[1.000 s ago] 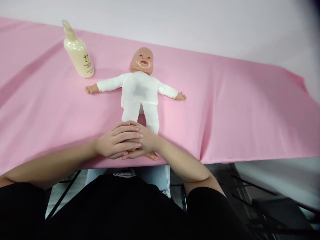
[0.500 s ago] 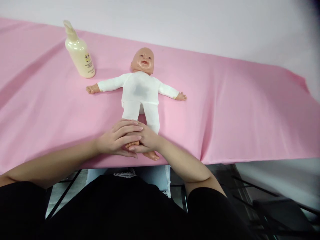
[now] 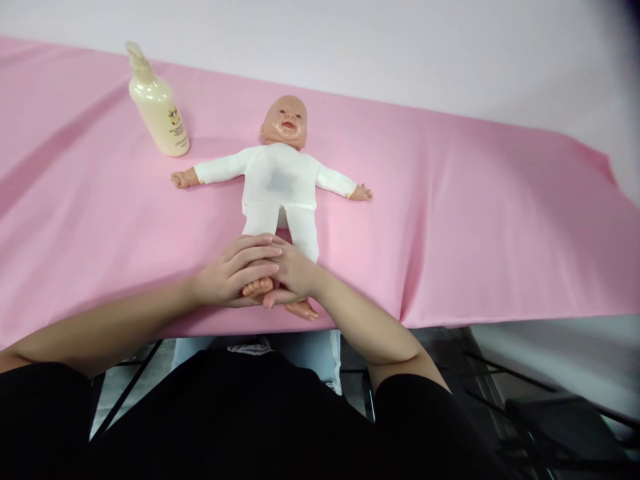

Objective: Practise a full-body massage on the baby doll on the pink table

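A baby doll (image 3: pixel 280 177) with a white cloth body lies face up, arms spread, its legs pointing toward me. My left hand (image 3: pixel 237 270) and my right hand (image 3: pixel 295 270) are wrapped together round the doll's foot (image 3: pixel 259 287) on the left side of the view. The fingers of my left hand lie over those of my right hand. Bare toes poke out below them. Beside my right wrist, the doll's other foot (image 3: pixel 303 309) rests on the cloth. Part of the held lower leg is hidden under my hands.
A pump bottle (image 3: pixel 159 113) of pale yellow liquid stands at the back left, beyond the doll's outstretched arm. Pink cloth (image 3: pixel 475 220) covers the table, whose front edge is close to my body. A dark chair (image 3: pixel 565 427) is at the lower right.
My hands have shifted slightly up the leg toward the doll's body, and more of the held foot shows. The bottle and the rest of the doll have stayed put.
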The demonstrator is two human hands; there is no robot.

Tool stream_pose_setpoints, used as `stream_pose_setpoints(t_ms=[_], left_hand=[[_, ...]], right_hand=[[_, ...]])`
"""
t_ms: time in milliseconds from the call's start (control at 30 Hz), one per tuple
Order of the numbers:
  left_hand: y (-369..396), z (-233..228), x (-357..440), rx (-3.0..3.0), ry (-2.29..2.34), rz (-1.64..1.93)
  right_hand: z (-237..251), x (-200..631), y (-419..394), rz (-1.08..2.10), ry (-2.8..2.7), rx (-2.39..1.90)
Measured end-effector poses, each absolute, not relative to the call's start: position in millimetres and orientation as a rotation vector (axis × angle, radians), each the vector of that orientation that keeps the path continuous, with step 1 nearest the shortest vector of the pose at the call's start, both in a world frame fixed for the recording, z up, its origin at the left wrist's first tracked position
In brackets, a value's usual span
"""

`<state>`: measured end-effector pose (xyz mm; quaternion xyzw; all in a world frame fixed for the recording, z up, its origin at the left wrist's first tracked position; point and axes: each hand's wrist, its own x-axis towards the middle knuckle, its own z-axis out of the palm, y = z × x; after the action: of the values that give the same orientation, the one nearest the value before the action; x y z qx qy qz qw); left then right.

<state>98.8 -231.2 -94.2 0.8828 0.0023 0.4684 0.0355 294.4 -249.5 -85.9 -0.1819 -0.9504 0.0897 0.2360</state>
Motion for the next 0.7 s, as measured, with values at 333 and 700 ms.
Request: stream_pose_setpoints(t_ms=[333,700], left_hand=[[-222.8,-96.9,94.4,2.688,0.054,1.379],[-227.3,-89.0,99.6,2.689,0.029,1.471]], right_hand=[[-72.9,292.7,-251.8,0.396,-2.576,-0.569],[-87.3,290.9,-252.3,0.359,-2.482,-0.601]])
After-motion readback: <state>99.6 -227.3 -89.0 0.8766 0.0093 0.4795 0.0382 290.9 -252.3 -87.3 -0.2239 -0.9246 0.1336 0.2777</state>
